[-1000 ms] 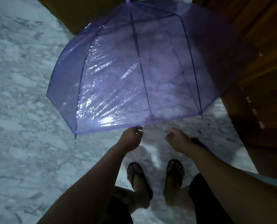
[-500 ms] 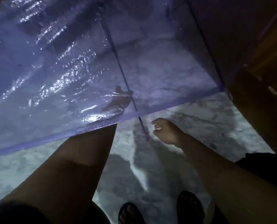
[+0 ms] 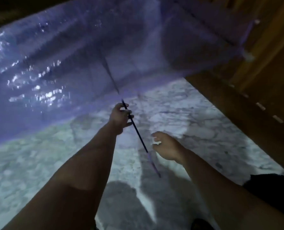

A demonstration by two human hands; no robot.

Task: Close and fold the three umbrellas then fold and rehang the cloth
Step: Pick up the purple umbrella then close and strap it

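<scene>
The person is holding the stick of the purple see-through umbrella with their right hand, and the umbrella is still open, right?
Not quite: the left hand grips the umbrella's shaft. The right hand is beside it, fingers loosely curled, holding nothing. The head view shows this. The purple see-through umbrella is indeed open.

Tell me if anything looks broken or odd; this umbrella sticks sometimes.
Nothing stands out. The canopy is spread open, no tear visible through the blur. The left hand holds the straight shaft; the right hand hangs free beside it.
</scene>
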